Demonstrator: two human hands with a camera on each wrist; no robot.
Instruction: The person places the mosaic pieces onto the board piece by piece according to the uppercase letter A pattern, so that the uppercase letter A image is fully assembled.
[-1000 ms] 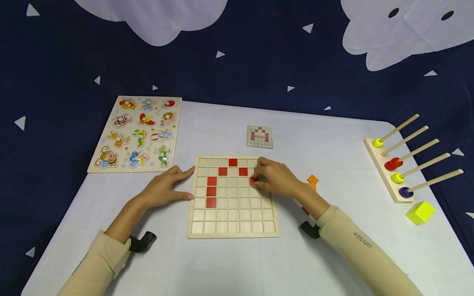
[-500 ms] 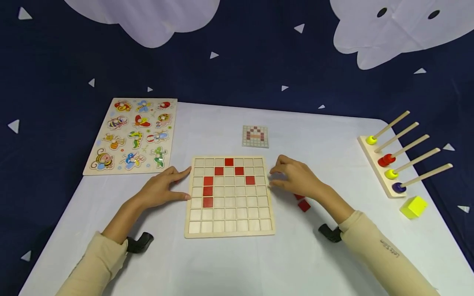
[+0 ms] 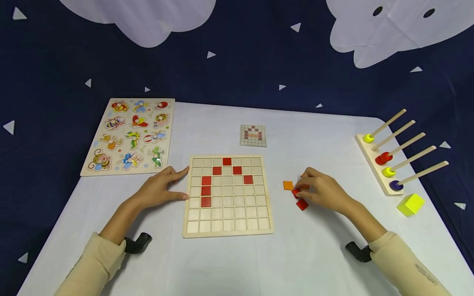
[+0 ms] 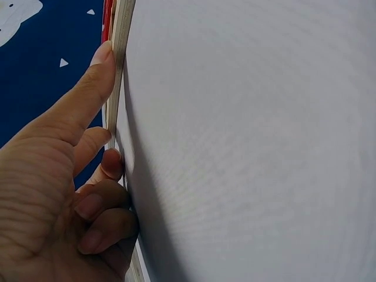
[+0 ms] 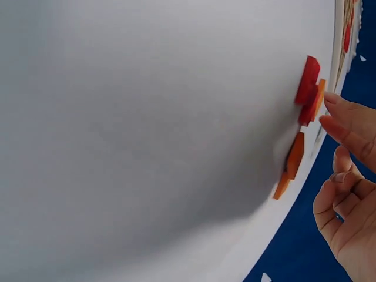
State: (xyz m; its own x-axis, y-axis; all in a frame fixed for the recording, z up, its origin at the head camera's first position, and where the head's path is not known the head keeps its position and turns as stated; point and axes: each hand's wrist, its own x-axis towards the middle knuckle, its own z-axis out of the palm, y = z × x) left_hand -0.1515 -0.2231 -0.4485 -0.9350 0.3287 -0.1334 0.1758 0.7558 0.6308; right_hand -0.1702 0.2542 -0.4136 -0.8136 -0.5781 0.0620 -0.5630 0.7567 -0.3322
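The wooden grid board [image 3: 227, 213] lies mid-table, with several red square tiles [image 3: 227, 161] set in its cells. My left hand [image 3: 159, 189] touches the board's left edge with spread thumb and index finger; in the left wrist view, the other fingers curl beside the board's edge [image 4: 121, 47]. Right of the board, my right hand [image 3: 324, 191] is low over loose tiles, its thumb tip beside a red tile [image 3: 296, 193]. Another red tile [image 3: 302, 204] and an orange tile [image 3: 288, 185] lie close by. The right wrist view shows bare fingertips close to these tiles and more orange tiles [image 5: 295, 155].
A small pattern card [image 3: 253, 135] lies behind the board. At the back left is an insect puzzle board [image 3: 127, 137]. On the right stand a peg rack [image 3: 377, 164] with coloured rings and a yellow block [image 3: 410, 204]. A dark patterned cloth [image 3: 237, 74] hangs behind the table.
My right hand has let go of a red tile in the board's grid and moved right to the loose tiles. The left hand stays at the board's edge.
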